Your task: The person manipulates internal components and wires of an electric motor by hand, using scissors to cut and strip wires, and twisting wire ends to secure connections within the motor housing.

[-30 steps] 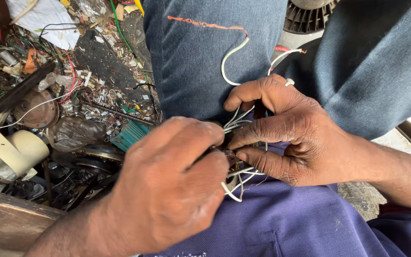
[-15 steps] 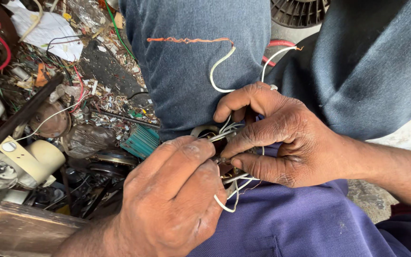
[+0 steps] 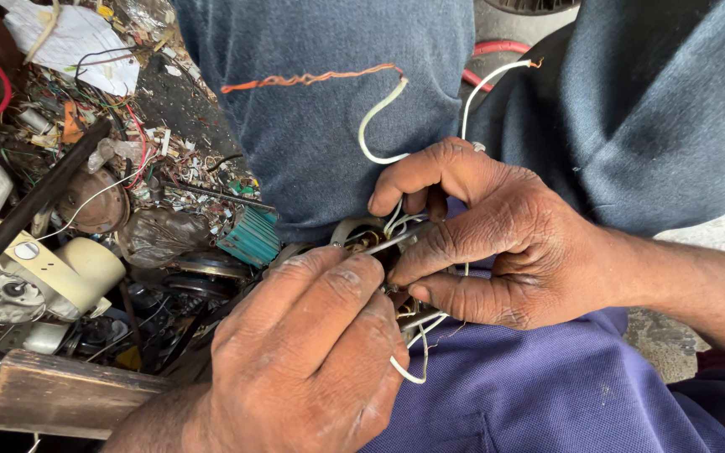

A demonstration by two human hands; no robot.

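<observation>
Hands meet over the lap: left hand (image 3: 312, 352) pinches a small wired part (image 3: 379, 252), right hand (image 3: 497, 243) grips its white wires (image 3: 396, 222); sound practice, in my judgement, means steadying the part and keeping strands separated.

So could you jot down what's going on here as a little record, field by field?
left hand: left hand closed over a small wired part on the lap
right hand: right hand pinching the same part from the other side
wires: white wires loop up from the part; one ends in bare copper strands
lap: purple cloth
to the side: cream motor housing, teal finned piece, wooden block, scattered scrap
</observation>
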